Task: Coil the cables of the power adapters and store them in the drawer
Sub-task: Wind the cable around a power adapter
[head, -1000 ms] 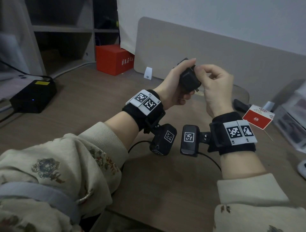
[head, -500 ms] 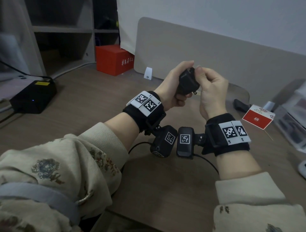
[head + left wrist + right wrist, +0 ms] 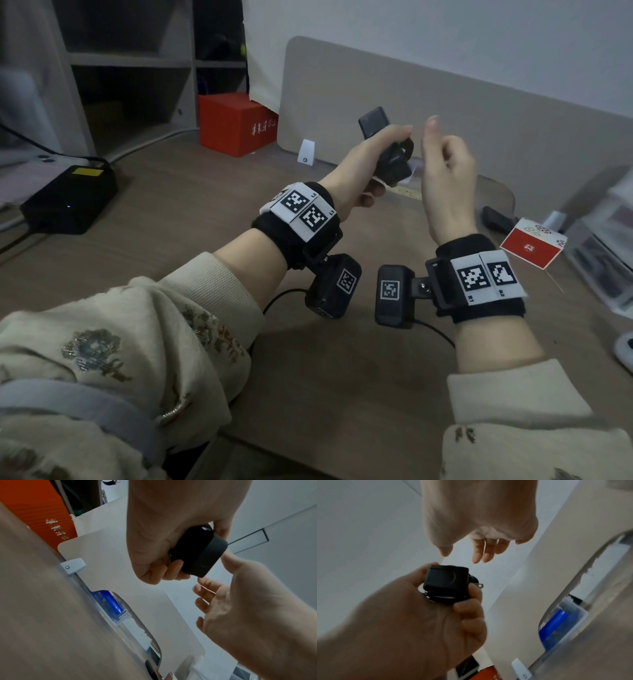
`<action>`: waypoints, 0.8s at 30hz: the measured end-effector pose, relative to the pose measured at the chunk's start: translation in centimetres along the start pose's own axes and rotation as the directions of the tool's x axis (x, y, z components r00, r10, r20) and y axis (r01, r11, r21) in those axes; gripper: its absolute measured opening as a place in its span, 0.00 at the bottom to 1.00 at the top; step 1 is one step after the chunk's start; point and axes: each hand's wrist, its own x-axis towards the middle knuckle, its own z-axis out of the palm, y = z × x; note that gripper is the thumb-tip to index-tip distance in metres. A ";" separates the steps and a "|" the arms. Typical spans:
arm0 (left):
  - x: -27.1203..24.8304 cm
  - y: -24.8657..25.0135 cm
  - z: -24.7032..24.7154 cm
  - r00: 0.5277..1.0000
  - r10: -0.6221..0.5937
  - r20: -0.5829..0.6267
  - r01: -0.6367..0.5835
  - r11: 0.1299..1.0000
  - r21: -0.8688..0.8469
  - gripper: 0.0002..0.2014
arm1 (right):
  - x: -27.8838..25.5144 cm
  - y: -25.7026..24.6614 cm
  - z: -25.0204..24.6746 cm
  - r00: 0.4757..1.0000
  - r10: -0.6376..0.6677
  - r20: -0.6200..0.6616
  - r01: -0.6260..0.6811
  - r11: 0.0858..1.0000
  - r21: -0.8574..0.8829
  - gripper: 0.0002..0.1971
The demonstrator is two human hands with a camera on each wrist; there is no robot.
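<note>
Head view: your left hand (image 3: 359,164) holds the black adapter (image 3: 394,159) up over the desk (image 3: 171,222). Your right hand (image 3: 448,185) is beside it, fingers loose, not touching. Right wrist view: cable (image 3: 440,599) wraps the adapter.

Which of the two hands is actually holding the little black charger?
The left hand: its fingers curl round the black power adapter with its coiled cable. The right hand is beside it, fingers loose, touching nothing.
</note>
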 end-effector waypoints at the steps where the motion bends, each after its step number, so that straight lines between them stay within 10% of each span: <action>1: -0.1 0.0 0.0 1.000 0.003 0.005 -0.003 1.000 0.028 0.17 | 0.0 0.0 -0.3 0.999 -0.035 0.022 0.037 0.992 -0.118 0.29; 9: -0.8 0.6 0.3 1.000 0.013 0.021 -0.015 0.993 0.119 0.19 | -0.4 -0.3 -1.1 0.975 -0.172 0.142 0.208 0.931 -0.301 0.29; 24: -1.3 0.8 0.9 0.999 0.033 -0.030 -0.032 0.998 0.052 0.15 | -1.0 -0.9 -0.8 0.975 -0.085 0.203 0.121 0.977 -0.173 0.25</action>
